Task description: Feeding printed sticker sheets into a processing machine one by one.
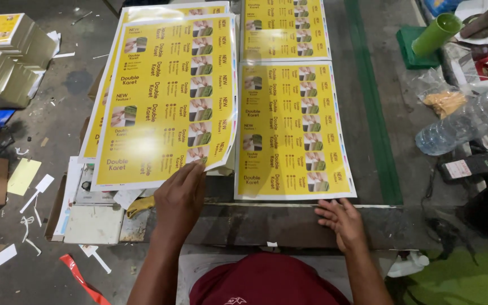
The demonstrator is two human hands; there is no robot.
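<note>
The left hand (181, 192) pinches the near edge of a glossy yellow printed sheet (168, 96) on the left stack, while the right hand (341, 219) rests open and flat just below the right yellow sheet (292, 133) on the worktable (266, 223).

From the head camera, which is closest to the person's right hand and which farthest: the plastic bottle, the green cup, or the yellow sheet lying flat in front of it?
From the right hand:
1. Yellow sheet, just ahead of the fingertips, about touching its near edge.
2. Plastic bottle, lying off to the right.
3. Green cup, far right corner, tilted.
</note>
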